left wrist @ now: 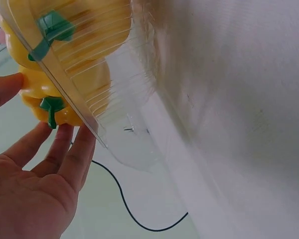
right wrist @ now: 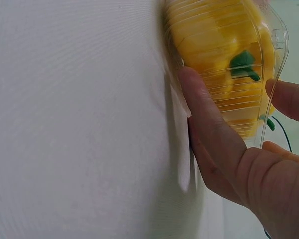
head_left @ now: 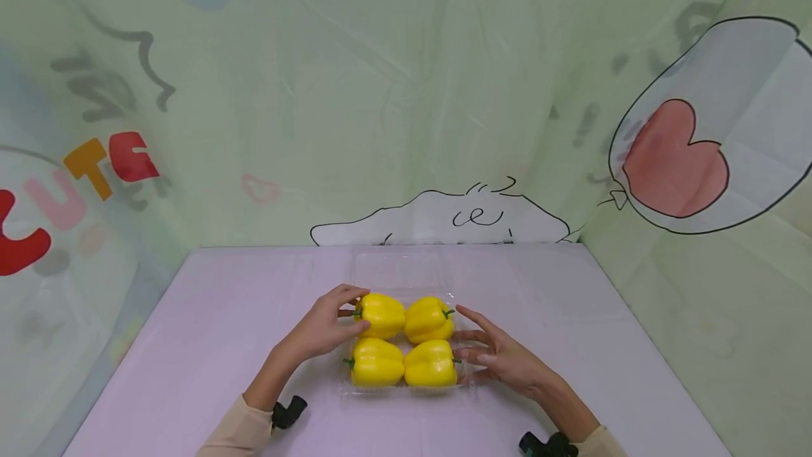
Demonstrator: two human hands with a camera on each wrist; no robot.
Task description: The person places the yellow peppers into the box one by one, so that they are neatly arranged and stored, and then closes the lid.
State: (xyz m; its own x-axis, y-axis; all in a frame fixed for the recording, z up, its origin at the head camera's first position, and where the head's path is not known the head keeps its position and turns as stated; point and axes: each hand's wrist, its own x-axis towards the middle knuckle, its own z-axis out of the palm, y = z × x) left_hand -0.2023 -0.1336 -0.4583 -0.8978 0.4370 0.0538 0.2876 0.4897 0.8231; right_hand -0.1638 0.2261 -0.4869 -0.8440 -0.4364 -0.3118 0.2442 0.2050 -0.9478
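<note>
Four-lobed yellow bell peppers, several of them, sit in two rows in a clear plastic clamshell box [head_left: 406, 389]. My left hand [head_left: 330, 323] holds the far left pepper [head_left: 383, 316], thumb on its near side and fingers on its far side, around the green stem. At the box's right side, my right hand [head_left: 501, 358] grips the wall; in the right wrist view the thumb [right wrist: 204, 94] presses low on the ribbed side and a finger touches near the rim. The near left pepper [head_left: 377, 363], near right pepper [head_left: 431, 364] and far right pepper [head_left: 428, 319] rest untouched by the left hand.
The box's transparent lid [head_left: 400, 270] lies folded back behind the peppers. A pale table [head_left: 254, 288] carries the box, with printed cloth walls [head_left: 406, 125] on its far side and both sides. A black camera [head_left: 288, 412] is strapped to the left wrist, another [head_left: 545, 444] to the right.
</note>
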